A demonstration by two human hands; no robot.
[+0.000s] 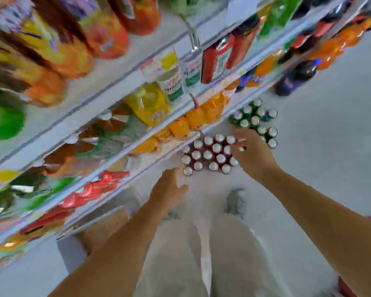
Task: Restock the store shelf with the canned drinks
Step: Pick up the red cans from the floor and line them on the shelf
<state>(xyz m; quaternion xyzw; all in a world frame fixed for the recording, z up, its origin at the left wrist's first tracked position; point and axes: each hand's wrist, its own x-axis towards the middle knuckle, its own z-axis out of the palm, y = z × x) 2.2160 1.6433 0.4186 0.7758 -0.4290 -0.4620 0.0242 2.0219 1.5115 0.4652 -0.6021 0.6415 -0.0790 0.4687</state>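
Observation:
A pack of several red cans (pixel 208 155) with silver tops stands on the floor at the foot of the shelf. Just beyond it is a pack of several green cans (pixel 255 118). My right hand (pixel 251 151) reaches down over the right edge of the red pack, fingers spread and touching the can tops; whether it grips one is unclear. My left hand (pixel 169 187) hovers at the near left corner of the red pack, fingers curled, holding nothing that I can see. The view is blurred.
The store shelf (pixel 107 97) runs along the left, its tiers packed with orange, yellow, green and red drink bottles and price tags. Dark bottles (pixel 296 78) stand on the floor at the far end. My legs in pale trousers and shoes are below the cans.

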